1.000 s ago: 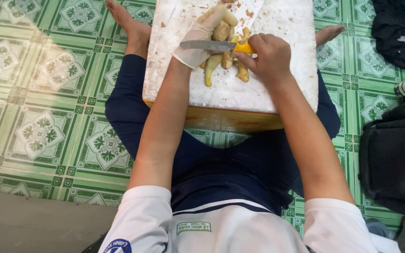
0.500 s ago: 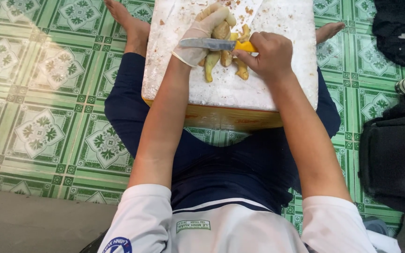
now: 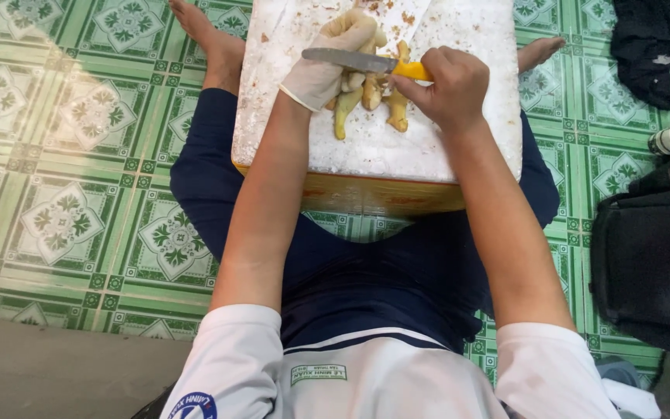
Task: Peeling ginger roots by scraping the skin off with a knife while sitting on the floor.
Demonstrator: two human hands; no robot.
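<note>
Upper centre of frame: gloved left hand [image 3: 327,66] grips chicken feet [image 3: 366,97] on white board [image 3: 459,140]. Right hand [image 3: 447,89] fingers closed around yellow-handled knife [image 3: 358,62].

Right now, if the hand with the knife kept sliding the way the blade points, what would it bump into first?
The right hand points its knife toward the gloved left hand, so it would likely meet the glove first. The blade already appears to cross it, though depth is unclear.
</note>
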